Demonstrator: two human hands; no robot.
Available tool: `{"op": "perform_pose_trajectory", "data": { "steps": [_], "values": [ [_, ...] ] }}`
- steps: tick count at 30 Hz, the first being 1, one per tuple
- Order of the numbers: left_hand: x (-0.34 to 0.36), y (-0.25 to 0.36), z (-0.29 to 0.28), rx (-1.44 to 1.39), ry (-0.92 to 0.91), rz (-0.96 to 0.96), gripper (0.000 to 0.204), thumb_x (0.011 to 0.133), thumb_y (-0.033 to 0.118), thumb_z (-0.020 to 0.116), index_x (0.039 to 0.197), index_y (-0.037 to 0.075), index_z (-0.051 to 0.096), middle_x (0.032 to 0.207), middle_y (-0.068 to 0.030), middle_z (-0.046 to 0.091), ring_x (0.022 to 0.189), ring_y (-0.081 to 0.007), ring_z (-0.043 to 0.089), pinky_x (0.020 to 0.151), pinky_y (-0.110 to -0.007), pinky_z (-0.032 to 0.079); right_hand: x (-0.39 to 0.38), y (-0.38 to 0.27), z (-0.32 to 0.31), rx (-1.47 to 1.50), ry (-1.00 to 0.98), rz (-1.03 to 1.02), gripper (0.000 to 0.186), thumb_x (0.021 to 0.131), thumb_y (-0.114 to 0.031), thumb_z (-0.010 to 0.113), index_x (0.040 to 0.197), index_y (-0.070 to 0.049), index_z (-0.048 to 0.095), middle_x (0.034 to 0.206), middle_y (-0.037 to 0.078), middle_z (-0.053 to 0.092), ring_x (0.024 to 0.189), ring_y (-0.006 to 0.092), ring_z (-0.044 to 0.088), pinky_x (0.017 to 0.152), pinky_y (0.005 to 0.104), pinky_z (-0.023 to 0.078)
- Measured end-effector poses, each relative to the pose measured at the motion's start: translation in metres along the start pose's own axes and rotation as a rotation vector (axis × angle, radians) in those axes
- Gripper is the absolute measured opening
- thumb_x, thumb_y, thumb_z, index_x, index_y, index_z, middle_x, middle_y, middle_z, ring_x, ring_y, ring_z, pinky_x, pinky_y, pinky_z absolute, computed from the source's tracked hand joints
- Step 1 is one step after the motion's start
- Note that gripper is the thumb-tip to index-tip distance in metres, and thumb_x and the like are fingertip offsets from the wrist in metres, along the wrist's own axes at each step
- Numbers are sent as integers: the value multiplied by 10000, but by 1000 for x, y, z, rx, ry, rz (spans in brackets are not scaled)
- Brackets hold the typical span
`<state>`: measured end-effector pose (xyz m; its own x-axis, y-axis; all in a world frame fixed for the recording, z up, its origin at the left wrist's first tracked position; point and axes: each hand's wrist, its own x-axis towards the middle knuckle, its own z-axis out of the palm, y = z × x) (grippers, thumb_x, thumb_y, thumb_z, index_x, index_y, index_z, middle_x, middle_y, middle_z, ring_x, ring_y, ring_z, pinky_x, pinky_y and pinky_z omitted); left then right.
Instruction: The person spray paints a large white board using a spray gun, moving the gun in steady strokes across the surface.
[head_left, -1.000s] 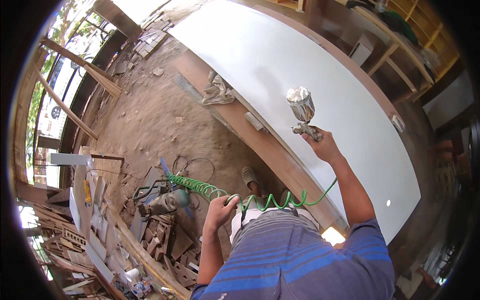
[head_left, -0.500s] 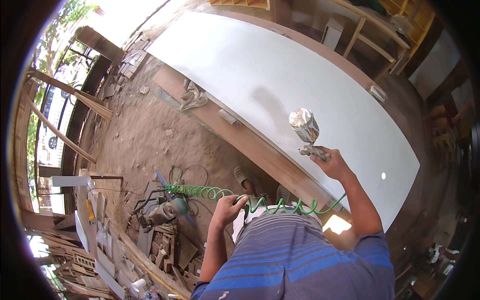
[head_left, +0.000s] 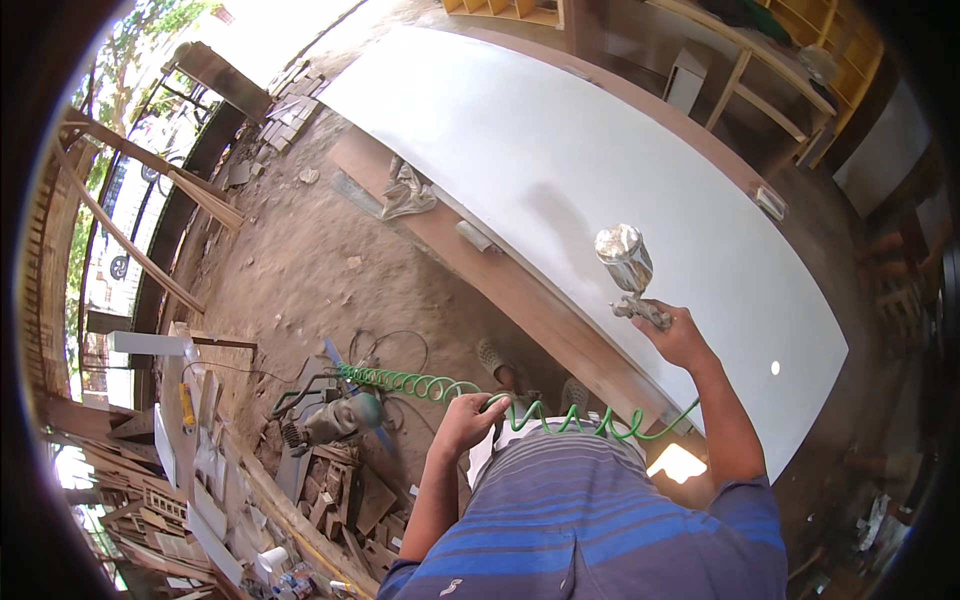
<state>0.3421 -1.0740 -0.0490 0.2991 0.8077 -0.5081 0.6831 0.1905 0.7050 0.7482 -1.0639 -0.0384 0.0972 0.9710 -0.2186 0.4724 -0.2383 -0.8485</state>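
My right hand is wrapped round the handle of a spray gun, whose silvery, paint-smeared cup stands on top. The gun is held over a long white panel, apart from it, and casts a soft shadow on its surface. Whether paint is coming out cannot be made out. Closer to my waist, my left hand grips a green coiled air hose. From there the coils run left toward a compressor and right, across my front, toward my right forearm.
The panel lies on brown boards, with a crumpled rag at their near edge. A compressor stands on the dirt floor at lower left, beside wood scraps. Wooden frames stand at the far right.
The whole view has shifted slightly, so the panel and floor appear farther right. Both hands keep their grips, and the spray gun stays over much the same part of the panel.
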Motion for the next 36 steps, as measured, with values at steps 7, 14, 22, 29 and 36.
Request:
{"op": "perform_pose_trajectory", "data": {
  "steps": [7, 14, 22, 29, 36],
  "values": [
    [7, -21, -40, 5, 76, -49, 529, 965, 472, 684, 861, -45, 728, 678, -169, 664, 646, -227, 638, 654, -389, 503, 96, -34, 51, 46, -36, -84, 381, 979, -253, 714, 1261, 3, 705, 1045, 146, 791, 929, 182, 732, 880, 341, 557],
    [28, -59, -96, -97, 144, -100, 517, 980, 465, 669, 854, -31, 746, 704, -129, 702, 682, -178, 660, 670, -353, 514, 201, -84, 106, 15, -76, -169, 359, 987, -248, 710, 1251, -4, 711, 1079, 137, 789, 970, 190, 734, 901, 344, 556],
    [67, -105, -174, -163, 184, -132, 479, 999, 422, 660, 847, -24, 750, 737, -109, 727, 708, -168, 679, 689, -340, 523, 307, -136, 166, -8, -86, -182, 349, 990, -242, 713, 1258, -18, 718, 1094, 122, 790, 994, 179, 740, 916, 338, 559],
    [95, -121, -233, -145, 143, -206, 495, 987, 449, 675, 846, -20, 747, 740, -109, 723, 713, -171, 675, 684, -345, 518, 385, -182, 209, -54, -78, -206, 344, 990, -252, 703, 1258, -37, 722, 1091, 120, 790, 992, 194, 740, 909, 349, 558],
    [107, -131, -269, -167, 156, -243, 474, 985, 437, 679, 865, -15, 754, 732, -104, 715, 710, -171, 665, 690, -339, 515, 460, -219, 248, -82, -43, -246, 331, 986, -258, 701, 1250, -61, 734, 1097, 119, 789, 1007, 225, 745, 921, 358, 555]
  ]
}}
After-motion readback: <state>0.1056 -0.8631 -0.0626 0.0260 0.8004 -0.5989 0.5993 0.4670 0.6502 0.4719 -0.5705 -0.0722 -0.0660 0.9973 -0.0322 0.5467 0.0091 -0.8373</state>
